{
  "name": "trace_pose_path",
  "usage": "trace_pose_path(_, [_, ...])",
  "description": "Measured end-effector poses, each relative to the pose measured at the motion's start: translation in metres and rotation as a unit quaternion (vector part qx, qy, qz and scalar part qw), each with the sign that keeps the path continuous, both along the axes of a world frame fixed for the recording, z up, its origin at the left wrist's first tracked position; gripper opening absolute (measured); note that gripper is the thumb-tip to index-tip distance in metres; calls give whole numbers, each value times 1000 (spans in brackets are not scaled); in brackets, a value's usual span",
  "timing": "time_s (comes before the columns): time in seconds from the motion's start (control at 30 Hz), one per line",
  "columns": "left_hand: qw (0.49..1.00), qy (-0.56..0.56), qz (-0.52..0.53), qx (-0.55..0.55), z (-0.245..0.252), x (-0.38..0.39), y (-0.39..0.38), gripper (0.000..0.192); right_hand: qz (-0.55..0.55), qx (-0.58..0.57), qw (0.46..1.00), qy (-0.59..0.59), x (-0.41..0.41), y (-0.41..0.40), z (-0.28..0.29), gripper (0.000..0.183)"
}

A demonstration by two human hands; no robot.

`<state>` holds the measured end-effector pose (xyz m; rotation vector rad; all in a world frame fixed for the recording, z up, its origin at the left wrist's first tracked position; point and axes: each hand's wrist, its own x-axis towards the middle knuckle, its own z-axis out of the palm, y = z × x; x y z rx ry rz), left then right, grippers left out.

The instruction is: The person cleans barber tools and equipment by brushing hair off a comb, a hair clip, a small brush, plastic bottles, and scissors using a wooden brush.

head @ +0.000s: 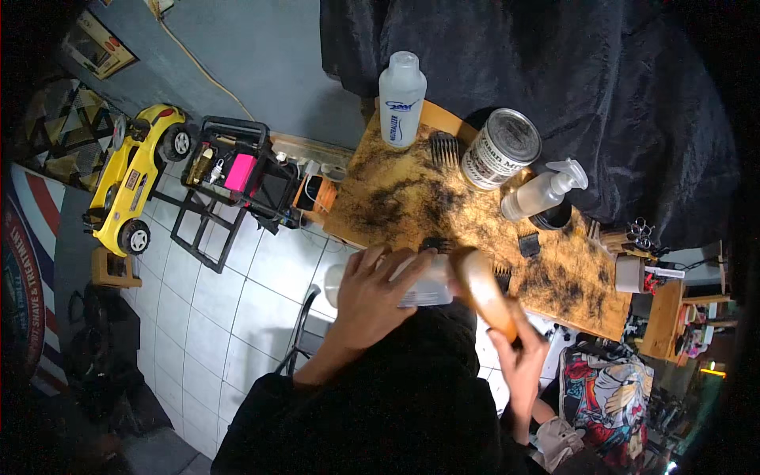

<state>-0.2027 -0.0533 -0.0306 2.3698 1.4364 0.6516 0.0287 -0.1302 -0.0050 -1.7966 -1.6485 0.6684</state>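
My left hand (377, 294) grips a clear plastic bottle (436, 291), which lies sideways under my fingers. In my right hand (521, 356) is a brush with a curved wooden back (484, 291). Its far end is right by the bottle's right end; whether they touch is not plain, and the bristles are hidden. Both hands are over the near edge of a wooden table (371, 202) strewn with dark hair clippings. Partly behind my hands lie black clipper guard combs (436, 244).
On the table stand a white neutralizer bottle (402, 101), a large tin (502, 148), a spray bottle (543, 190) and more guard combs (528, 243). Scissors (641, 231) sit by a holder at right. At left are a black trolley (225, 166) and a yellow toy car (133, 178).
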Motion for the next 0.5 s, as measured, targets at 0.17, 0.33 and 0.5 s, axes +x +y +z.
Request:
trace_pose_path(0.17, [998, -43, -6, 34, 5, -17, 3, 83, -122, -24, 992, 34, 9, 9, 6, 34])
trace_pose_path(0.33, [998, 22, -16, 53, -2, -12, 3, 71, 46, 73, 978, 191, -7, -3, -1, 46])
trace_pose_path(0.5, [987, 49, -19, 149, -11, -20, 2, 52, -66, -1, 997, 41, -5, 11, -6, 35])
